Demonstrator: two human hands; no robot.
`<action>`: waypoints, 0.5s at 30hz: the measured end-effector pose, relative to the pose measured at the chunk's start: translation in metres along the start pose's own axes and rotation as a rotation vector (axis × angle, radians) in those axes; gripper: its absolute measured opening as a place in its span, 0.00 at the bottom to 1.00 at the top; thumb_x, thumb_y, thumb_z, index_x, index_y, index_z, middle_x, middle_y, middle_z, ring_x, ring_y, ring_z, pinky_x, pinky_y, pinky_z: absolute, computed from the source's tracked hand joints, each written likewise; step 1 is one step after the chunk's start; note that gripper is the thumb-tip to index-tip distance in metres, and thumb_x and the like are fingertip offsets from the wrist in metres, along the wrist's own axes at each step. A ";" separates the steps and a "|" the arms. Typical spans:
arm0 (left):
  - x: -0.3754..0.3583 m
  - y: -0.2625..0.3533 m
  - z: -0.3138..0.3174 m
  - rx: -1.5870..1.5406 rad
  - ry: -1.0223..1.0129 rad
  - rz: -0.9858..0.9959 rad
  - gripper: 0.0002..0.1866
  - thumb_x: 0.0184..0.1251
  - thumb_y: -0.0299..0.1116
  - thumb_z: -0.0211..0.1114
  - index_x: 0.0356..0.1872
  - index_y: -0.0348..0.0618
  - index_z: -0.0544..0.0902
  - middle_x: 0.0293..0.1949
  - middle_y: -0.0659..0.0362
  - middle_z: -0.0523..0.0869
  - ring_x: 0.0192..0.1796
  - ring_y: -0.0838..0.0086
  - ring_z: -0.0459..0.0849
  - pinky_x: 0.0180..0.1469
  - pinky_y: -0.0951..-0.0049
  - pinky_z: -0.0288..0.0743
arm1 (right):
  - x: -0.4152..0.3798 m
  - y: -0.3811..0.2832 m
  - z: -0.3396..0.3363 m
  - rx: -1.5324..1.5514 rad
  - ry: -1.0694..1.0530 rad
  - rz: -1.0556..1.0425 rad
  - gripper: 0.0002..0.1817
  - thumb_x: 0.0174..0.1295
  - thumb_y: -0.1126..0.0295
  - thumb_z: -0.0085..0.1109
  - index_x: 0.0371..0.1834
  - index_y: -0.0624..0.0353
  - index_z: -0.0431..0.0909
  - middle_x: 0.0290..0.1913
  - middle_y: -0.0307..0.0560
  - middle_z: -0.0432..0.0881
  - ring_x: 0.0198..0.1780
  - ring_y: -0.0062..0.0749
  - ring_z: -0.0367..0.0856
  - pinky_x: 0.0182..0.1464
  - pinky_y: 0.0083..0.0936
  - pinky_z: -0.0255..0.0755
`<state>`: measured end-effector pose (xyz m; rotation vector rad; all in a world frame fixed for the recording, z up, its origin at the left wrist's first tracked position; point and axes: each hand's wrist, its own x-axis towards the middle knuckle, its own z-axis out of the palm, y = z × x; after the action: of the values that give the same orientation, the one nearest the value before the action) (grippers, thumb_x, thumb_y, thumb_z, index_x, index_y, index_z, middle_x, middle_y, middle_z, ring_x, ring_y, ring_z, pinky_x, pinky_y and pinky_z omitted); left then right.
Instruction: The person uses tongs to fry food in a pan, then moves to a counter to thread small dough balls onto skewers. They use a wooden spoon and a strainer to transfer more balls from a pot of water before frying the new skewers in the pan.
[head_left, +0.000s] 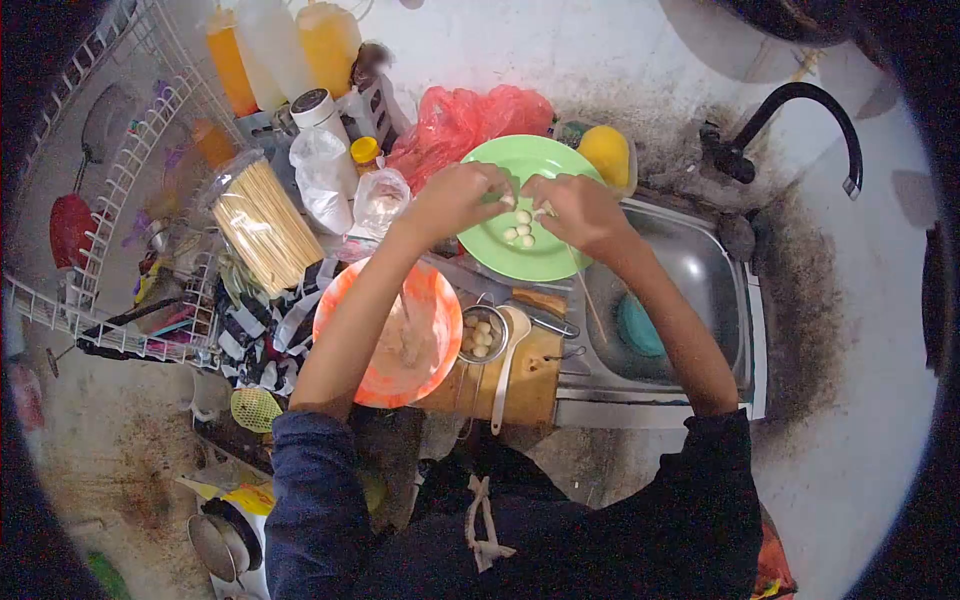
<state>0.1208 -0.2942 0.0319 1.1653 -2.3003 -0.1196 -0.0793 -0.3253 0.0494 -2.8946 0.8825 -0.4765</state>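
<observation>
Over a green plate (490, 250), both my hands are raised with bent, closed fingers. My left hand (470, 198) pinches a small pale ball (508, 201), partly hidden by the fingertips. A thin wooden skewer (590, 297) is gripped in my right hand (585, 212), its lower end slanting down over the sink edge. Something small and pale shows at the right fingertips; I cannot make out whether it is a ball on the skewer. Several small round balls (527, 241) lie on the plate between and below my hands.
Near my left forearm are an orange bowl (440, 372) with pale paste, a strainer (466, 350) of balls and a white ladle (503, 385). A pack of skewers (265, 225) lies left. The sink (700, 265), with a black faucet (810, 95), is on the right.
</observation>
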 end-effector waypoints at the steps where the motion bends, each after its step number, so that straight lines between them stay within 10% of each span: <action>1: -0.001 -0.003 -0.001 -0.001 -0.002 -0.001 0.09 0.50 0.34 0.61 0.32 0.41 0.79 0.31 0.55 0.80 0.36 0.60 0.78 0.39 0.63 0.71 | -0.001 -0.001 -0.002 0.002 -0.001 0.001 0.18 0.45 0.71 0.57 0.43 0.52 0.71 0.33 0.43 0.79 0.37 0.41 0.77 0.39 0.35 0.70; 15: -0.003 0.010 -0.008 -0.135 -0.164 -0.072 0.11 0.49 0.36 0.62 0.33 0.43 0.81 0.35 0.56 0.80 0.37 0.62 0.78 0.40 0.66 0.71 | -0.006 0.006 -0.007 0.196 0.095 -0.125 0.12 0.46 0.72 0.55 0.37 0.57 0.76 0.38 0.44 0.75 0.39 0.41 0.74 0.43 0.33 0.67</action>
<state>0.1192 -0.2848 0.0405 1.2075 -2.3496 -0.4045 -0.0898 -0.3268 0.0533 -2.7766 0.6283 -0.6747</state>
